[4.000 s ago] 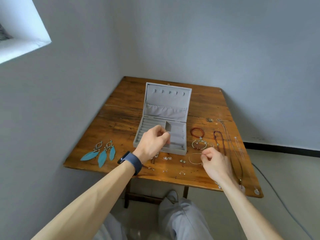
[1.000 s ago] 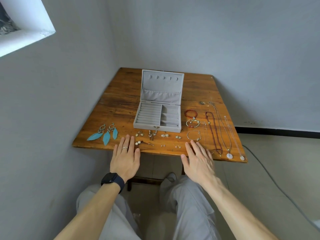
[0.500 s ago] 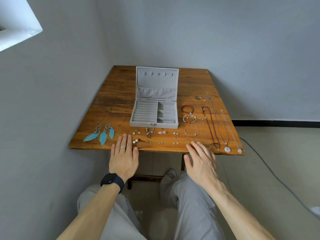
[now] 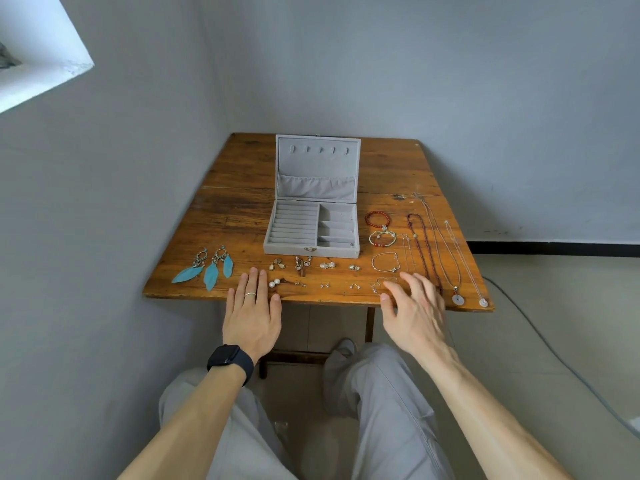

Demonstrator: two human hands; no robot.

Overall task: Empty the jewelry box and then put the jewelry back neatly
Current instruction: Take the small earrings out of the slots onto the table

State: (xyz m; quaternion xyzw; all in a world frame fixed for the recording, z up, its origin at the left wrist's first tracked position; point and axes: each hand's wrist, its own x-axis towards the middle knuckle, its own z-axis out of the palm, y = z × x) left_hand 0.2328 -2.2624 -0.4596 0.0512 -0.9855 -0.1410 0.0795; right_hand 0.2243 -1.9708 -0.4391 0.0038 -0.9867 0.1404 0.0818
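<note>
I see my left hand [image 4: 251,315] at the near edge of the table [image 4: 239,216]. Its fingers [image 4: 254,282] are straight and flat and hold nothing. There is a black watch [image 4: 230,360] on that wrist. My right hand [image 4: 414,313] is at the near edge too. Its fingers [image 4: 417,284] are spread wide and hold nothing. I cannot tell if they touch the wood.

Two pearl earrings [image 4: 274,283] lie just beside my left fingers. The blue feather earrings [image 4: 204,268] lie to the left. Small earrings [image 4: 327,265] sit in rows in front of the box. A red bead bracelet [image 4: 367,220] and long necklaces [image 4: 424,251] lie to the right.

The grey jewelry box [image 4: 311,249] sits in the middle of the table, farther back. Its lid [image 4: 317,161] stands up, and all its little spaces have nothing in them
</note>
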